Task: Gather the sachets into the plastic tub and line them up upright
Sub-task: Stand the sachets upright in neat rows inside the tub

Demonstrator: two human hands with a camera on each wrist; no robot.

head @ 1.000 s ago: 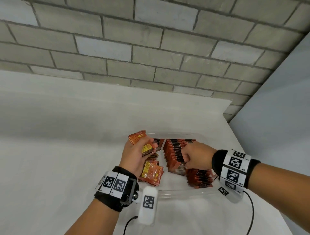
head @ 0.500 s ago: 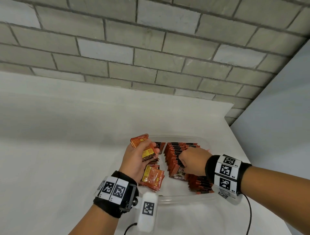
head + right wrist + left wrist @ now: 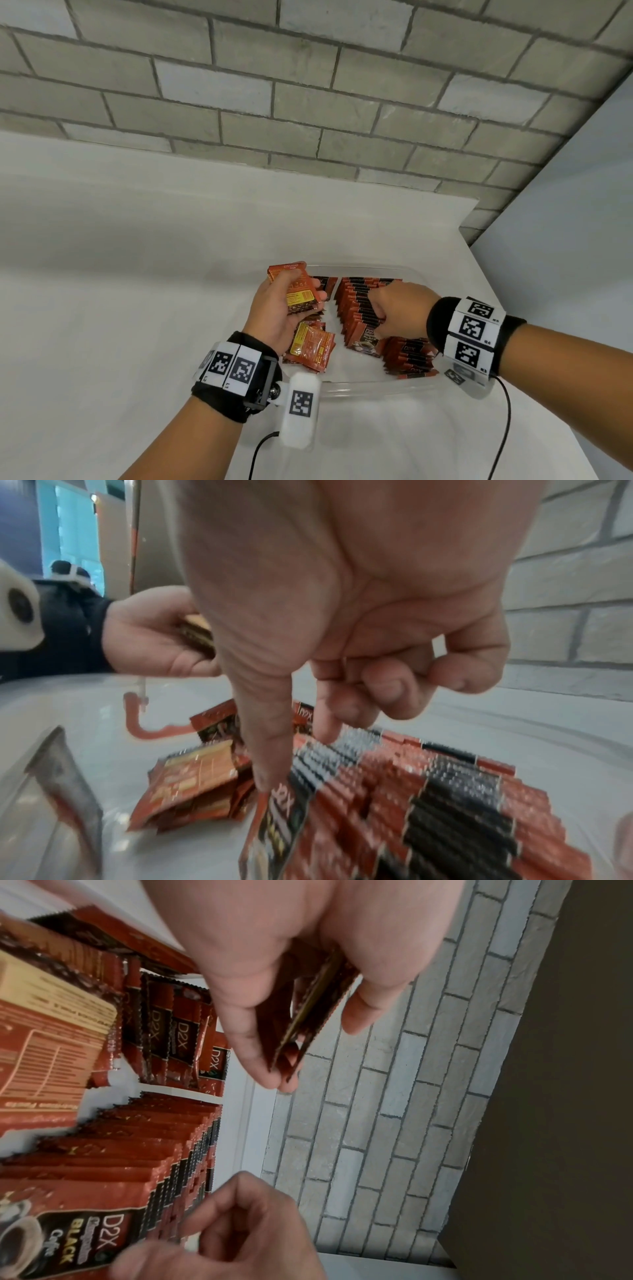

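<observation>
Grey brick wall rises behind a white counter (image 3: 102, 308), and on it near the right edge sits a clear plastic tub (image 3: 359, 389). Inside the tub, a long row of red and black coffee sachets (image 3: 356, 305) stands on edge, leaning slightly, with a shorter stack (image 3: 407, 359) lying at the near right and a few loose sachets (image 3: 311, 346) lying flat at the near left. The left hand (image 3: 274, 315) hovers over the tub's left side; its grip is closed round a small bundle of sachets (image 3: 294, 287), pinched between thumb and fingers. The right hand (image 3: 397, 311) rests on top of the standing row, fingers curled, with thumb and forefinger touching the sachet tops; whether it pinches one sachet or only steadies the row cannot be told through the blur. The step in hand appears to be adding sachets to the row. To do it well, the right hand should probably keep the row pressed upright and open a gap at its near end, while the left feeds its bundle in edge down, printed faces all turned one way. Letting go of the row too early would likely let the sachets fan over.
</observation>
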